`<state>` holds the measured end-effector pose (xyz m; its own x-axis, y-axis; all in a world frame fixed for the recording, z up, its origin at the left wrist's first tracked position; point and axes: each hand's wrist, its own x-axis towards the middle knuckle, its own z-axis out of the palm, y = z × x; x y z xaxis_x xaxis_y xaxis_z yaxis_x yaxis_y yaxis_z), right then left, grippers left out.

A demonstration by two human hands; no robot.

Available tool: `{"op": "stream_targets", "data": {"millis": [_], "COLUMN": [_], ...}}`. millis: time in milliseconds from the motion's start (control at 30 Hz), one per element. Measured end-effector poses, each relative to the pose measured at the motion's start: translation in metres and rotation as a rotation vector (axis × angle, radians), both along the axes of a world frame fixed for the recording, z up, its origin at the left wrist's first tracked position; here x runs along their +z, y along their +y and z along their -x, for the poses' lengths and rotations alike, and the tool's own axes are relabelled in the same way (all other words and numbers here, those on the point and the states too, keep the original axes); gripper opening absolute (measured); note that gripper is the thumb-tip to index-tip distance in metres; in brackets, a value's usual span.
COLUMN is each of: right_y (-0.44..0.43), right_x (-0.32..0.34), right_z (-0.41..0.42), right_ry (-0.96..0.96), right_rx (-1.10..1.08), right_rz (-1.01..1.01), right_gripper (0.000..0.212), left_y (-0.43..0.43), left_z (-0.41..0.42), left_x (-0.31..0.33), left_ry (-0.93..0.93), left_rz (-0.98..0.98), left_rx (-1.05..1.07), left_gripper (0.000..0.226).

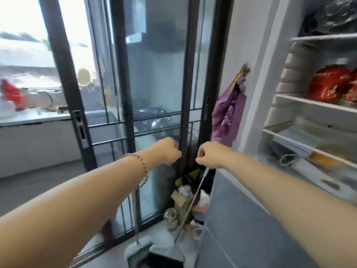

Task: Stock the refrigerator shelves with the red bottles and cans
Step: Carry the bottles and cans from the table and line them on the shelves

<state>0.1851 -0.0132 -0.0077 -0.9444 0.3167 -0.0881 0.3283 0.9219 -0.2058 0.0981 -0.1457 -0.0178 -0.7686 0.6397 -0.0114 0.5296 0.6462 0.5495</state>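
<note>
Red white-capped bottle: on white refrigerator shelf; I judge it heavy, slick; take mid-body.
Right hand: grip pinches thin metal rod.
Left hand: grip curled; contents, cannot tell.

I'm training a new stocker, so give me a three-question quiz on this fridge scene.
1. True or false: red bottles already stand on a refrigerator shelf.
2. What hangs on the wall beside the open refrigerator? A) purple cloth B) green towel C) black umbrella
3. Fill in: the right hand grips a thin metal ____.
Key: 1 true; 2 A; 3 rod.
</note>
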Motion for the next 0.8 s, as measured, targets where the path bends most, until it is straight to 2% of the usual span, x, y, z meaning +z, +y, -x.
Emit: {"op": "stream_targets", "data": {"millis": [167, 400, 467, 500, 633, 767, 800], "right_y": [-0.150, -0.385, -0.480, -0.490, -0.650, -0.803, -0.815], "right_x": [-0.044, -0.086, -0.096, -0.095, -0.104, -0.116, -0.117], "right_z": [0.024, 0.012, -0.008, -0.014, -0.071, -0.140, -0.145], "right_ry": [-0.050, -0.099, -0.110, -0.109, -0.155, -0.140, -0.127], "right_rx": [0.335, 0.791, 0.943, 0.953, 1.164, 1.410, 1.427], "right_rz": [-0.052, -0.178, -0.176, -0.174, -0.098, -0.078, -0.081], "right_gripper": [0.023, 0.029, 0.031, 0.032, 0.032, 0.023, 0.024], "left_y": [-0.168, -0.410, -0.501, -0.510, -0.650, -0.775, -0.784], "left_z": [-0.012, -0.091, -0.138, -0.143, -0.238, -0.344, -0.353], "left_x": [-0.046, -0.093, -0.100, -0.101, -0.112, -0.125, -0.124], "left_ry": [-0.052, -0.110, -0.111, -0.119, -0.169, -0.180, -0.182], "left_rz": [0.049, 0.086, 0.091, 0.083, 0.012, -0.002, -0.012], "left_rx": [0.328, 0.767, 0.916, 0.933, 1.209, 1.488, 1.517], "left_gripper": [0.017, 0.020, 0.017, 0.016, 0.015, 0.013, 0.014]}}
